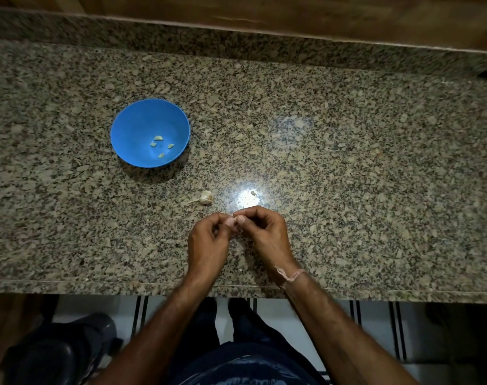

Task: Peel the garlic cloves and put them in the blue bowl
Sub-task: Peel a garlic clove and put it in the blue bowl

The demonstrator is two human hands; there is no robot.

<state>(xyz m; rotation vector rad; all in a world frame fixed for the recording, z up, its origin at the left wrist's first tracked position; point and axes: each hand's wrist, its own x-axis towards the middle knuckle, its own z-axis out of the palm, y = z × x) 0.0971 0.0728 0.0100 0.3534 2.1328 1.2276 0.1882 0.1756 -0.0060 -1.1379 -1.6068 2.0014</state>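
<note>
A blue bowl (131, 126) stands on the granite counter at the left and holds several peeled garlic cloves (158, 138). A partly stripped garlic bulb (205, 197) with its stalk lies on the counter between the bowl and my hands. My left hand (209, 240) and my right hand (264, 232) meet near the counter's front edge, fingertips together, both pinching one small garlic clove (236, 219) that is mostly hidden by the fingers.
A small scrap of garlic skin (253, 193) lies in the bright glare just beyond my hands. The granite counter (348, 162) ends at a wooden wall at the back. A dark shoe (78, 343) rests on the floor below the front edge.
</note>
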